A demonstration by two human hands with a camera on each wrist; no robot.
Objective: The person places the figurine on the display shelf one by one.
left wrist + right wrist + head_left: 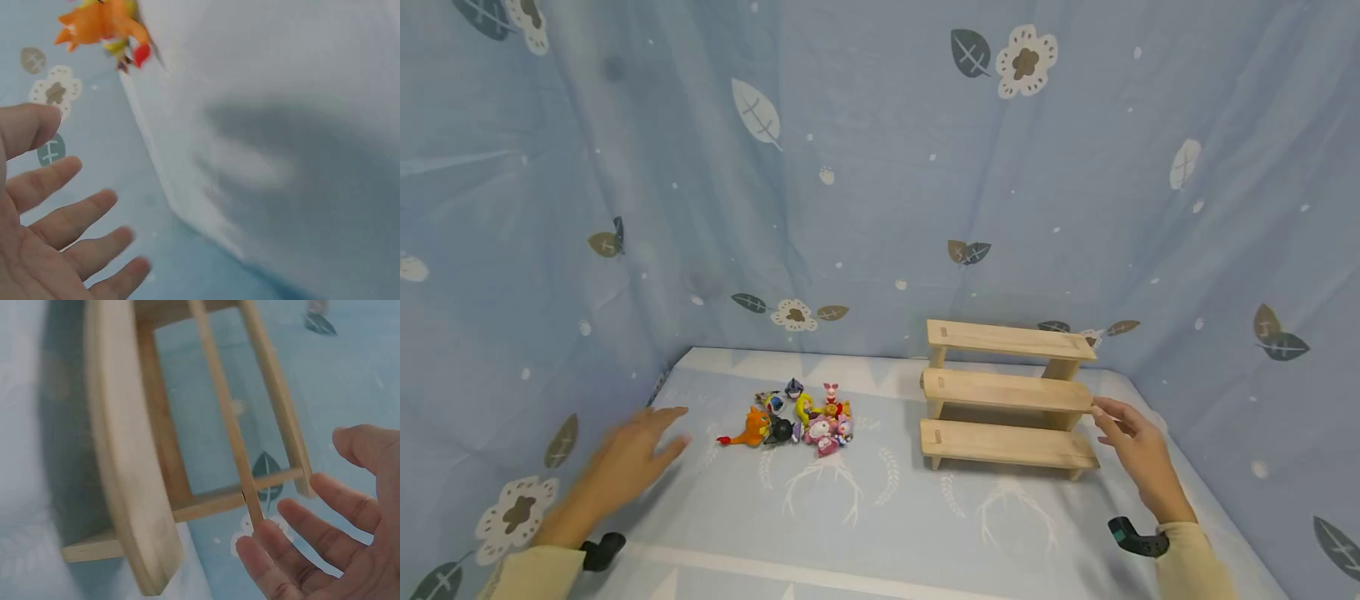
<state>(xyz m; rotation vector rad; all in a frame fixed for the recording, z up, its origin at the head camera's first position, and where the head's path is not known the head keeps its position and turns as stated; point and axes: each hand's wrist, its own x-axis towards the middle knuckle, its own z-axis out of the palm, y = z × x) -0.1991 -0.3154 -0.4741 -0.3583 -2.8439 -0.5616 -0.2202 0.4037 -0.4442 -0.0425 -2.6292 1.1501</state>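
Observation:
At the left of the table, my left hand (623, 457) is held in the air with its fingers spread and nothing in them. Nearest to it lies an orange toy figure (749, 428) with a red tail tip, which shows at the top of the left wrist view. Beside that figure is a cluster of small figurines, among them a black one (781, 429) and a pink one (822, 432). On the right stands a three-tier wooden display stand (1006, 387). My right hand (1137, 446) is at the right end of its middle board, fingers loosely extended; whether they touch the wood I cannot tell.
A pale blue patterned cloth (880, 517) covers the table. Blue curtain (880, 167) with leaves and flowers hangs behind and on both sides. The stand's top board is close to the back curtain. Each wrist wears a dark band.

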